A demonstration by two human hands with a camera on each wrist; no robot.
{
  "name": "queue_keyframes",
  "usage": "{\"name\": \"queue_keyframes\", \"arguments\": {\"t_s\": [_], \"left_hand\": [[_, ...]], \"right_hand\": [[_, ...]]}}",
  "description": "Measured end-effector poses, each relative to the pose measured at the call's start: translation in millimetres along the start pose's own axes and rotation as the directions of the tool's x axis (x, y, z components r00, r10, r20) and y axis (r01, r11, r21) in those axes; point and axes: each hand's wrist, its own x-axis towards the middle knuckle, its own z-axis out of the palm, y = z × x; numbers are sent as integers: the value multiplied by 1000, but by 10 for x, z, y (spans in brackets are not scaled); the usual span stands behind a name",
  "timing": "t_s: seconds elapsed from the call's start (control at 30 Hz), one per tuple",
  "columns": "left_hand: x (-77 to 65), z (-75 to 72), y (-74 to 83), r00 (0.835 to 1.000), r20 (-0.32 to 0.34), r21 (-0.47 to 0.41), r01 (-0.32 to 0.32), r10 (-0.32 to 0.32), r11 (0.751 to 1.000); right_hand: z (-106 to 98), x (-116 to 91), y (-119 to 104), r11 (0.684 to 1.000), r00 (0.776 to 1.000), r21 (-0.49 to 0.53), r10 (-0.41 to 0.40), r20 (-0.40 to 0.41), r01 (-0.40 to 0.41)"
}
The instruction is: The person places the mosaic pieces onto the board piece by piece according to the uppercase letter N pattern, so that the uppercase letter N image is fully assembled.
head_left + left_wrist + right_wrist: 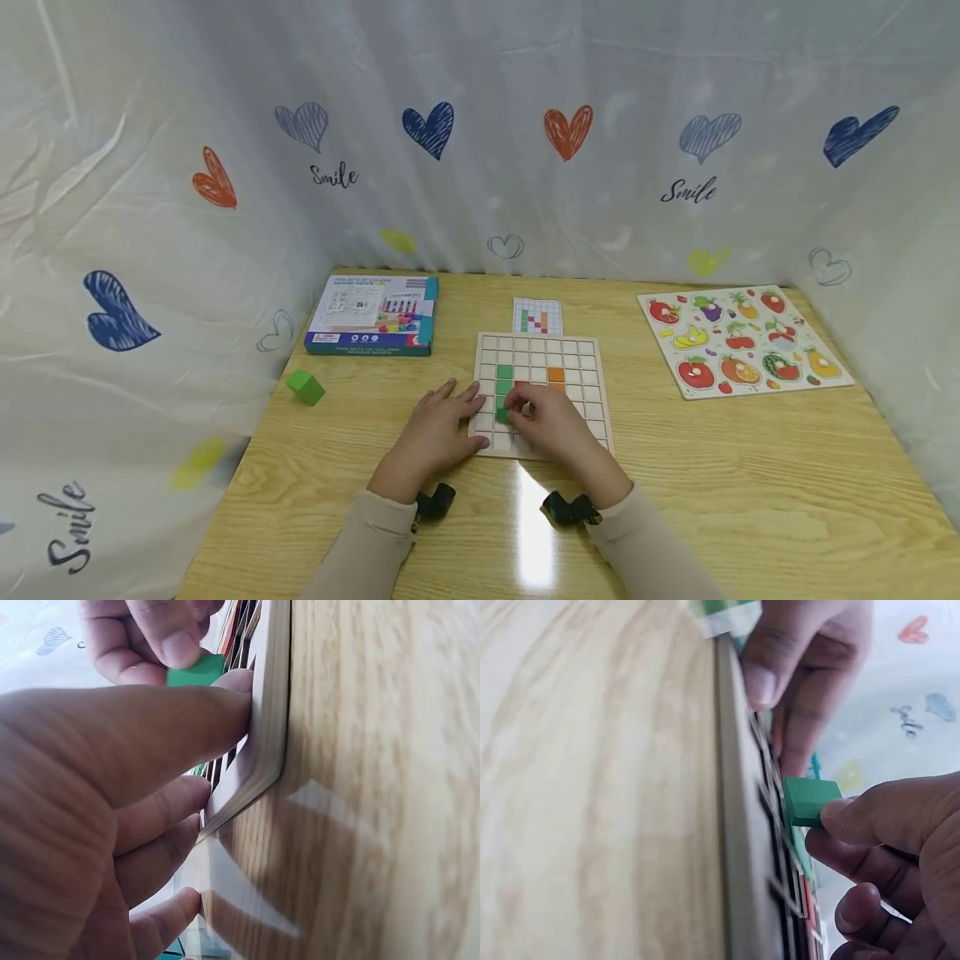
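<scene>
A wooden grid board (591, 362) lies on the table in front of me. My right hand (557, 427) pinches a green square tile (811, 801) between thumb and forefinger, at the lower left part of the grid. In the right wrist view the tile is held tilted at the board's surface. Other green tiles (504, 372) fill a column of cells above it. Orange tiles (556, 375) sit further right, and a red tile (519, 384) is partly covered by the right hand. My left hand (435, 429) rests with spread fingers along the board's left edge, its thumb touching the near corner.
Behind the board lies a card with a coloured grid pattern (537, 315). To the left are a green cube (305, 387) and a flat toy box (371, 314). A fruit puzzle board (738, 342) lies to the right. A printed curtain (495, 200) encloses the table's back and sides.
</scene>
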Motion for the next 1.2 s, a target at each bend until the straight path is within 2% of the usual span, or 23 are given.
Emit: {"name": "queue_keyframes", "arguments": {"t_s": [0.23, 0.4, 0.77, 1.07, 1.2], "left_hand": [[3, 5, -8, 1000, -6, 3, -8, 8, 1000], [-2, 7, -19, 1000, 3, 0, 5, -5, 1000], [-32, -19, 11, 1000, 7, -10, 9, -9, 1000], [-40, -4, 4, 1000, 11, -12, 11, -11, 1000], [-58, 16, -31, 1000, 12, -25, -7, 7, 1000]], "right_hand": [[51, -19, -11, 999, 999, -16, 40, 12, -40], [63, -17, -23, 999, 999, -27, 32, 39, -31], [122, -36, -65, 980, 1000, -198, -1, 18, 5], [128, -52, -82, 981, 1000, -193, -9, 21, 13], [121, -76, -62, 983, 999, -175, -48, -3, 47]]}}
